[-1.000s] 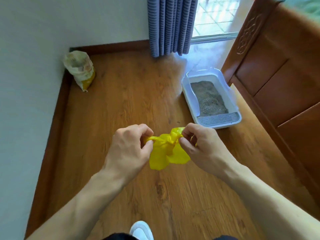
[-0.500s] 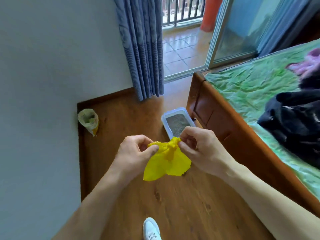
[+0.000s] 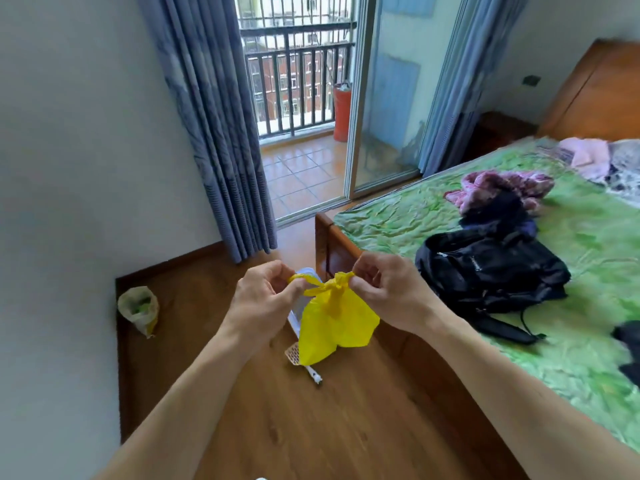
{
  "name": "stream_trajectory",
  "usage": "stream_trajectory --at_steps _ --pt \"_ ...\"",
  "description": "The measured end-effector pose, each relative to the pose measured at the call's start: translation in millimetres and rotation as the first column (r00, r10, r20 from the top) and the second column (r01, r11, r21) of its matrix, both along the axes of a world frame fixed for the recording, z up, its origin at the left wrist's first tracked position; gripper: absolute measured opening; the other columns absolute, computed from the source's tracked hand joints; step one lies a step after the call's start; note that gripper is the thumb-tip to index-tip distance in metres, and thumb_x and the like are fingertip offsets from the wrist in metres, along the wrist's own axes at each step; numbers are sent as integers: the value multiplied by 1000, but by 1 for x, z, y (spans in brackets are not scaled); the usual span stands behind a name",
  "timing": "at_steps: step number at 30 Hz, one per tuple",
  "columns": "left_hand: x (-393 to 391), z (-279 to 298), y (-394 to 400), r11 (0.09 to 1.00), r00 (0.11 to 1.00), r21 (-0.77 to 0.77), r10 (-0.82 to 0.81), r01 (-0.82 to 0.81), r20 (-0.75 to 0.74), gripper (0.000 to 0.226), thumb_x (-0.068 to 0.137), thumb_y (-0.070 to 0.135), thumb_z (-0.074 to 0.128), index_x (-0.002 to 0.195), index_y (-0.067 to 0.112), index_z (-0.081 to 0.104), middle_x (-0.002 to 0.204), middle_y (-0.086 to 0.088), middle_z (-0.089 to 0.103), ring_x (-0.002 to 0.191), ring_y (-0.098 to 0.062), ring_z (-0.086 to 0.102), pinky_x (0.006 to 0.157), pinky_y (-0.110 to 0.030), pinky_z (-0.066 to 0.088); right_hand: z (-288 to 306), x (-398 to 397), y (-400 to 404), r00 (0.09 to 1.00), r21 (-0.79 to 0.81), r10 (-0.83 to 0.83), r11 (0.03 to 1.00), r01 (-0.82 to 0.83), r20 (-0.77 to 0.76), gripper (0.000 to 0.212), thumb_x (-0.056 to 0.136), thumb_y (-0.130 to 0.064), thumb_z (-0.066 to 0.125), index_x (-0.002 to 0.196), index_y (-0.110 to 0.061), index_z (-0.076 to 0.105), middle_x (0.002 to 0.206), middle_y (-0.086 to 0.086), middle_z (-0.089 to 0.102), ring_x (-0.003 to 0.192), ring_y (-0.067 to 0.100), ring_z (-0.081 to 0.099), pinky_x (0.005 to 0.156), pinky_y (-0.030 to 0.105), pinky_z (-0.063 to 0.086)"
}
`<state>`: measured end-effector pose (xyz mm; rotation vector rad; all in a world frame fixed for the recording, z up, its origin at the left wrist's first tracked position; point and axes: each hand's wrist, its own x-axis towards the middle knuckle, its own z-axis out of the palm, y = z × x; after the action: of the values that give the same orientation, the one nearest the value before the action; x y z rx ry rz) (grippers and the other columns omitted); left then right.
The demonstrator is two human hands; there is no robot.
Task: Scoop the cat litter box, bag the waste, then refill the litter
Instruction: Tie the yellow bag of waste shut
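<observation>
A small yellow plastic bag hangs in mid-air before me, its top twisted into a knot. My left hand pinches one yellow end of the knot and my right hand pinches the other, pulling them apart. Behind and below the bag, the white litter box is mostly hidden; only its left rim and a corner of its grated step show. An open litter sack stands on the wooden floor in the corner at the left wall.
A wooden bed with a green cover fills the right side and carries a black backpack and clothes. Blue curtains hang beside an open balcony door ahead. A white wall runs along the left.
The view has swung upward from the floor to the room, so the litter box dropped behind the bag. My hands have drawn the knot ends further apart and the bag hangs lower below them.
</observation>
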<state>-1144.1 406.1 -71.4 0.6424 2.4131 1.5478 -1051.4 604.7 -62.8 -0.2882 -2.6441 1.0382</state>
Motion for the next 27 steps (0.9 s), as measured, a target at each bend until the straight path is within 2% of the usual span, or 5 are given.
stream_trajectory --at_steps 7,12,16,21,27 --pt "7 5 12 995 994 35 -95 97 -58 10 82 36 71 74 30 67 64 -4 66 55 -10 53 54 -43 48 11 27 0 991 18 -131 991 131 -14 21 86 -21 67 70 -29 56 58 -7 52 52 4 47 50 16 34" --pt "-22 10 14 977 975 49 -203 208 -92 17 86 23 74 71 23 65 59 10 64 55 -4 55 57 -33 47 21 19 -10 977 31 -213 977 213 -10 23 87 -23 67 68 -27 55 59 -5 52 53 4 44 50 21 36" --pt "-51 14 18 942 938 58 -321 331 -135 18 84 27 74 73 19 63 62 -5 63 54 -11 52 54 -33 45 26 12 -29 944 8 -328 944 329 -38 18 87 -22 68 71 -21 59 62 -2 56 55 11 50 51 26 39" --pt "-73 10 36 877 871 57 -462 477 -168 21 82 25 75 71 14 60 60 -8 53 52 -5 38 51 -24 32 31 18 -52 836 -41 -545 838 544 -58 19 89 -20 68 73 -25 60 66 -9 58 58 3 49 53 16 38" --pt "-45 23 67 709 722 139 -673 691 -161 21 85 21 73 71 18 58 59 5 47 54 -5 38 52 -22 33 55 61 -74 685 -2 -721 689 725 -108 18 89 -20 67 73 -25 60 68 -4 62 64 21 58 57 30 49"
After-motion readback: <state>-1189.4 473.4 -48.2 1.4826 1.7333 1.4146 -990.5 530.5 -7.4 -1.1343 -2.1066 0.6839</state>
